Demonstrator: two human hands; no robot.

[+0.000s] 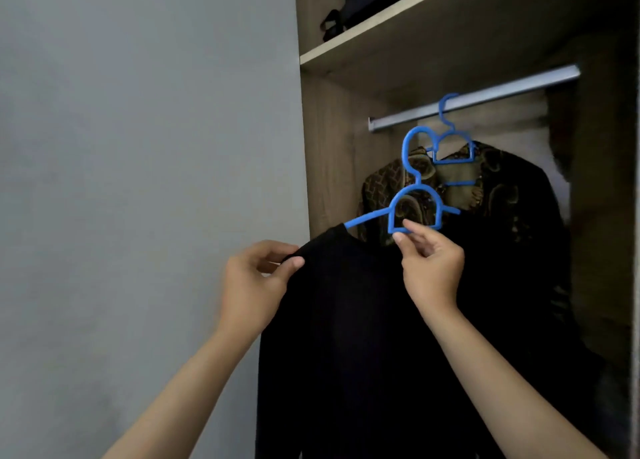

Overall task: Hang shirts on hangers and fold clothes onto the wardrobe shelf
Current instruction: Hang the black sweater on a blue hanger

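Blue hanger (pixel 414 212) is threaded into the black shirt (pixel 349 320); right hand (pixel 431 268) pinches its frame, left hand (pixel 254 282) pinches the shoulder. One patterned shirt (pixel 485 188) already hangs on the rail (pixel 485 95); hooking this one remains, folding seemingly unstarted.

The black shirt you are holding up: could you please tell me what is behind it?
Behind the black shirt hangs a brown patterned shirt on a blue hanger hooked on the rail. Its lower part is covered.
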